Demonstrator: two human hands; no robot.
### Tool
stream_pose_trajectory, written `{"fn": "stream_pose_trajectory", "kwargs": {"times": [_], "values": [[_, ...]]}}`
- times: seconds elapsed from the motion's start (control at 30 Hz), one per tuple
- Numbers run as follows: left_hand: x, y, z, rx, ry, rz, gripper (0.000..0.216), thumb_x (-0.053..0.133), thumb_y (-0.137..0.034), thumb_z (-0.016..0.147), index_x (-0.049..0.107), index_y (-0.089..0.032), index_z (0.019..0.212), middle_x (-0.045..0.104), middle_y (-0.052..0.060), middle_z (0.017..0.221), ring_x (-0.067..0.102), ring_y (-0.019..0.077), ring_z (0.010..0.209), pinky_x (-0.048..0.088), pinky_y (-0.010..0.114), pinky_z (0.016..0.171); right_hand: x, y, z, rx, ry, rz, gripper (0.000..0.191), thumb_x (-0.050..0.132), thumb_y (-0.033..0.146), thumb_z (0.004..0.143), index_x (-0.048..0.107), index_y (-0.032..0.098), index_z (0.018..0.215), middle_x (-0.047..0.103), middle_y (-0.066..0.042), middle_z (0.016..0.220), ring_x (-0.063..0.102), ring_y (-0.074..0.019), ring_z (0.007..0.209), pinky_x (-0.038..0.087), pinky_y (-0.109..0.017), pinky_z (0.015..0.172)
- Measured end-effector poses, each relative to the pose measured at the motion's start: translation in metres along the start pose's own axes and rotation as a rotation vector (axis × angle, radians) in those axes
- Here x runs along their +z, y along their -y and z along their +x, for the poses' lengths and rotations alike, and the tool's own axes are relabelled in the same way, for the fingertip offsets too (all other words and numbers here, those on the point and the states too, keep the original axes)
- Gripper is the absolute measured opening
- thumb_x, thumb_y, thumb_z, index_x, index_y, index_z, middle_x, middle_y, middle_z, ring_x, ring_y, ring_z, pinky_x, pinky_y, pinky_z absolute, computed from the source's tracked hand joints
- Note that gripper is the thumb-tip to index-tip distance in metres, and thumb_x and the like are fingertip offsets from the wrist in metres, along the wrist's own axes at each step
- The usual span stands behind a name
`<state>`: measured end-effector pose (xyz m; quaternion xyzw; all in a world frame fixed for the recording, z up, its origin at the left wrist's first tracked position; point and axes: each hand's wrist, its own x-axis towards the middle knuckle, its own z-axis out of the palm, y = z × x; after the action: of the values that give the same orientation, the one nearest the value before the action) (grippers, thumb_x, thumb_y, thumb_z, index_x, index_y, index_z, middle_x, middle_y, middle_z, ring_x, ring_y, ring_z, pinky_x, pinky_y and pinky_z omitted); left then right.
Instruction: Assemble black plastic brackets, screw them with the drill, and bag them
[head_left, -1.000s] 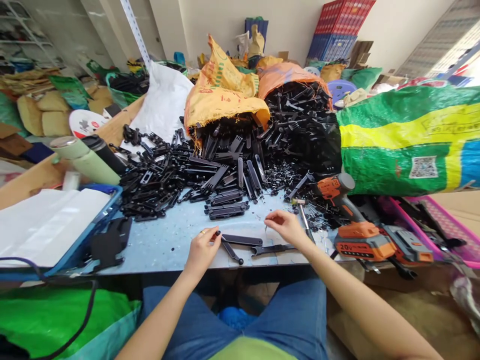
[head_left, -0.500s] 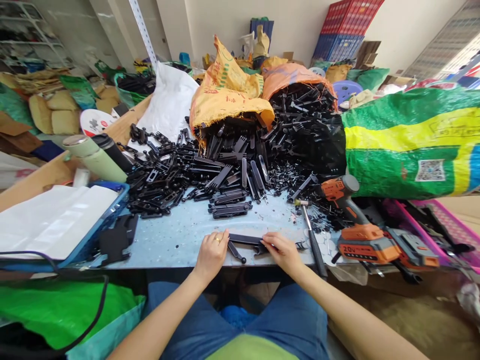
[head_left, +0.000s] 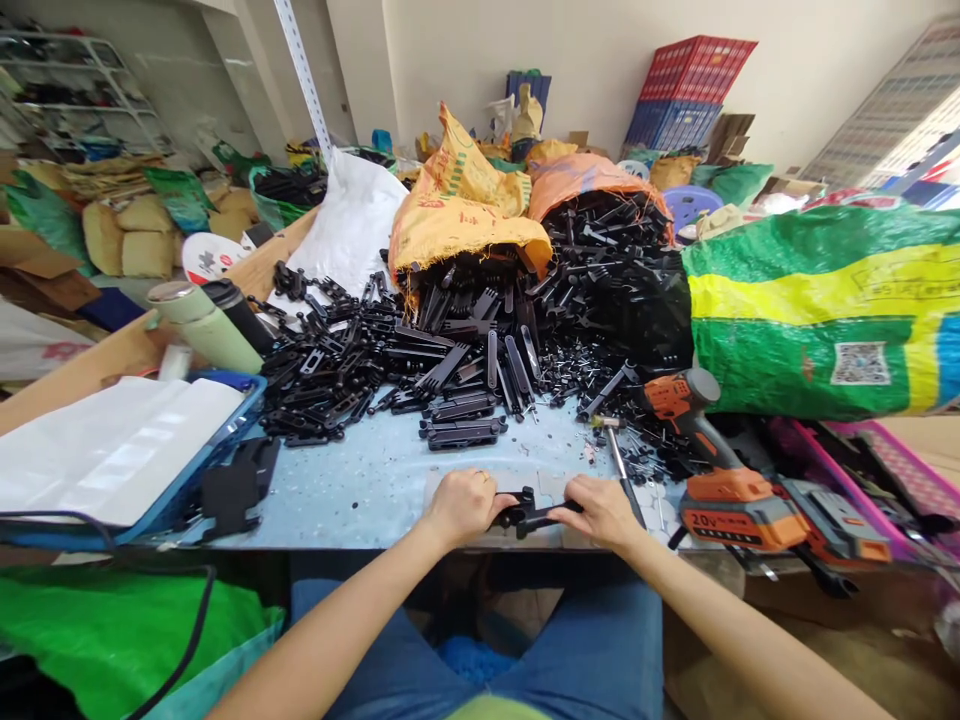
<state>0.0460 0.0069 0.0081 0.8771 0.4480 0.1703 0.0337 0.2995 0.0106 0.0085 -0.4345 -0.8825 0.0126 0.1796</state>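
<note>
Both hands grip a black jointed bracket assembly [head_left: 527, 512] close to the table's front edge. My left hand [head_left: 466, 508], a ring on one finger, is closed on its left end with the thumb on top. My right hand [head_left: 596, 510] pinches the right end. Fingers hide much of the assembly, so its full shape cannot be made out. Just behind my right hand lies a hammer [head_left: 616, 450], its handle partly covered. Farther back on the blue table [head_left: 352, 490] sits a small stack of similar black assemblies [head_left: 463, 432].
Piles of black parts [head_left: 315, 370] spill across the back from a yellow sack [head_left: 472, 235] and an orange sack [head_left: 592, 180]. A cordless driver [head_left: 731, 490] and loose screws [head_left: 645, 455] lie at right. A blue tray [head_left: 251, 400] with paper stands at left.
The black assembly has been turned over between my hands; its long flat bar faced up before, and now its knobby joints show. Both hands have shifted slightly right.
</note>
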Motion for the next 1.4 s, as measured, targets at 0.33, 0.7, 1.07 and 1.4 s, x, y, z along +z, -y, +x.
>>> {"fn": "stream_pose_trajectory", "kwargs": {"times": [0.33, 0.7, 1.07, 1.4], "values": [[-0.05, -0.076, -0.029, -0.077, -0.604, -0.879, 0.058, 0.013, -0.048, 0.093, 0.056, -0.021, 0.064, 0.055, 0.005, 0.053, 0.053, 0.0154, 0.05, 0.044, 0.03, 0.05, -0.006, 0.112, 0.034, 0.196, -0.149, 1.263, 0.063, 0.005, 0.062, 0.087, 0.053, 0.021, 0.077, 0.049, -0.003, 0.054, 0.047, -0.0161, 0.047, 0.04, -0.029, 0.046], [0.015, 0.029, -0.019, 0.019, -0.206, 0.109, 0.051, 0.041, -0.058, 0.083, 0.058, -0.023, 0.115, 0.063, 0.01, 0.104, 0.054, 0.0258, 0.1, 0.041, 0.04, 0.084, 0.061, -0.02, 0.16, 0.391, -0.422, 0.241, 0.034, 0.041, 0.035, 0.088, 0.049, 0.014, 0.112, 0.05, -0.015, 0.115, 0.043, -0.0251, 0.108, 0.032, -0.043, 0.094], [-0.014, 0.109, 0.006, -0.666, -0.138, 0.241, 0.036, 0.041, -0.036, 0.089, 0.05, -0.02, 0.12, 0.053, 0.011, 0.121, 0.043, 0.025, 0.112, 0.036, 0.039, 0.09, 0.035, -0.066, 0.218, 0.517, -0.248, 0.132, 0.031, 0.046, 0.039, 0.083, 0.053, 0.014, 0.099, 0.059, -0.012, 0.094, 0.052, -0.0227, 0.087, 0.04, -0.035, 0.078], [-0.048, 0.17, -0.018, -1.009, -0.158, 0.135, 0.025, 0.038, -0.017, 0.083, 0.055, -0.006, 0.097, 0.06, 0.022, 0.099, 0.052, 0.0318, 0.1, 0.04, 0.044, 0.082, 0.035, 0.048, 0.089, 0.293, 0.01, 1.321, 0.046, 0.066, 0.041, 0.072, 0.05, 0.023, 0.111, 0.057, -0.007, 0.11, 0.055, -0.0206, 0.096, 0.045, -0.035, 0.082]]}}
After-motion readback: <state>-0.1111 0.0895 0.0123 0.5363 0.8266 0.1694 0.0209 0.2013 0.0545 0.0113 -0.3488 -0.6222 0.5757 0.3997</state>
